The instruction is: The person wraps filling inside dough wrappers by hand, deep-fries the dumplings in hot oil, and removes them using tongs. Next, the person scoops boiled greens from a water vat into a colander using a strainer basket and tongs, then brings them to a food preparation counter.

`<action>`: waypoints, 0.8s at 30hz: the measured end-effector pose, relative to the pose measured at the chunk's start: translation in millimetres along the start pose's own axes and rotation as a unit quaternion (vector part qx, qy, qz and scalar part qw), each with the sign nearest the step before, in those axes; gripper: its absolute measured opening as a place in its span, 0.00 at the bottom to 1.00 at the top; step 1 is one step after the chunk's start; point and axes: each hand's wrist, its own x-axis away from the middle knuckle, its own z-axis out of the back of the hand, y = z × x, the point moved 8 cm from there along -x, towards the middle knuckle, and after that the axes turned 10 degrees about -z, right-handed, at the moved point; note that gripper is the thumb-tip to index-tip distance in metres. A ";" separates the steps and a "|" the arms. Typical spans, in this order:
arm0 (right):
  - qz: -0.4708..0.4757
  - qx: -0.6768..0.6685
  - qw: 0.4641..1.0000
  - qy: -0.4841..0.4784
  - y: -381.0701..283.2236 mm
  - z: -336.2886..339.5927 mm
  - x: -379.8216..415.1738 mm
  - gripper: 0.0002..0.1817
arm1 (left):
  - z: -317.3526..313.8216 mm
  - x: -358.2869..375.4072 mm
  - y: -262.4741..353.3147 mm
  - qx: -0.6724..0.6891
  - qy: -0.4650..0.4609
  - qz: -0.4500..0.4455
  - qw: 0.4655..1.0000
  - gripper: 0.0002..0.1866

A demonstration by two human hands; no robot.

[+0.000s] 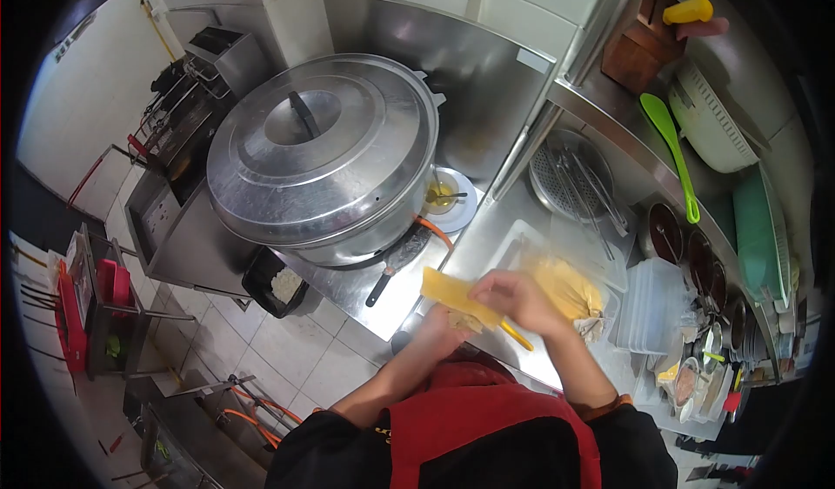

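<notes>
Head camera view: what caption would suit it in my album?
Kitchen moment: a person's hands handle a yellow sheet near a big lidded metal pot.

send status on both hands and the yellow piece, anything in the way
Left hand holding yellow piece from below. Right hand at its edge, grip unclear. Black-handled tool lying apart, off to the left; nothing visibly blocking.

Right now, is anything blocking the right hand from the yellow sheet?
Nothing visible is: the right hand's fingers overlap the edge of the yellow sheet. The left hand is at its near side, not between them.
</notes>
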 end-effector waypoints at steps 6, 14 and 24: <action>0.029 0.141 0.960 0.239 2.8 -1.5 16.2 0.19 | -8.1 7.3 12.8 -0.127 -0.090 -0.121 0.980 0.17; 0.047 0.053 0.989 0.131 22.3 -12.1 6.5 0.18 | -52.5 18.7 37.8 -0.306 -0.199 -0.205 0.908 0.15; 0.059 0.032 0.986 0.154 33.3 -5.0 7.0 0.15 | -36.0 19.6 20.3 -0.215 -0.154 -0.095 0.960 0.18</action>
